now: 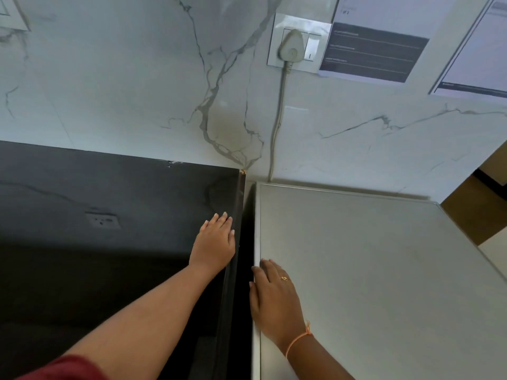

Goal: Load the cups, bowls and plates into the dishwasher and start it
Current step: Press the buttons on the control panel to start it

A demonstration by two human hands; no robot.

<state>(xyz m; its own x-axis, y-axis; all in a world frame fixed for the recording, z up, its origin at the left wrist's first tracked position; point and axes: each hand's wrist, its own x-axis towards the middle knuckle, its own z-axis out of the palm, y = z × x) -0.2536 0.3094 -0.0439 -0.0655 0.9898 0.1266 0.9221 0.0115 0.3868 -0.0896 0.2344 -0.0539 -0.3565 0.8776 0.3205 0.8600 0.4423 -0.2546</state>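
At the lower left corner of the frame a dark red sleeve (pixel 65 368) shows, and from it a bare forearm runs up and to the right; beneath it a glossy black worktop (pixel 82 193) fills the left half of the frame, its surface mirroring the veined wall and a wall socket; the left hand (pixel 215 242) lies flat, palm down, fingers together and released, grasping nothing, at the right edge of this worktop near the centre of the frame; just to its right a narrow dark gap (pixel 247 229) runs down the frame between the black worktop and a pale grey appliance top (pixel 384 270), which I take to be the dishwasher, filling the lower right; the right hand (pixel 274 297) rests open and flat on the left edge of that grey top, fingertips at the rim beside the gap, holding nothing; it wears a gold ring (pixel 284 278) and an orange thread (pixel 299 338) at the wrist; above, white marble-patterned wall (pixel 123 78); at upper centre-right a white plug (pixel 292 45) sits in a switch plate, its cable (pixel 277 119) dropping behind the grey top; printed sheets (pixel 375 53) hang at upper right; no cups, bowls or plates are in view.
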